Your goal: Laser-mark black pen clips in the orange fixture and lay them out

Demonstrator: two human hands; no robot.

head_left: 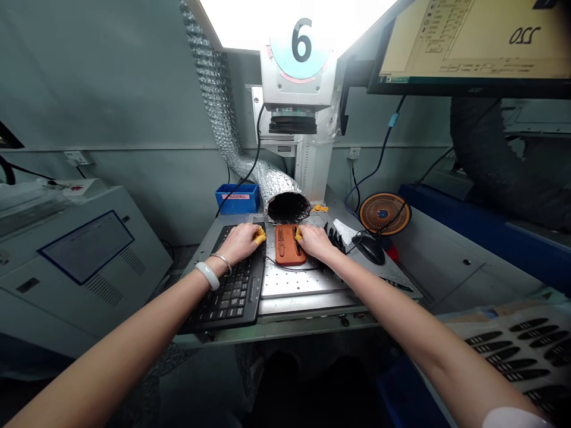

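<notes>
A small orange-brown block [289, 257] lies on the perforated metal plate [289, 282]. It carries a long brownish piece [281, 242] on its left half and a dark slim piece [297, 245] on its right. My right hand [314, 241] is closed at the block's right edge, its yellow-covered fingertips pinching the upper end of the dark slim piece. Over the upper part of the black keyboard [232, 297], my left hand [241, 241] has its fingers curled together, with yellow covers on the tips. Whatever may be in that hand is hidden.
Above hangs a machine head with a lens [292, 120]. A silver duct [285, 202] opens just behind the block. Black pieces [335, 236], a mouse [370, 248] and an orange fan [385, 213] are rightward. A blue bin [238, 199] stands at back left.
</notes>
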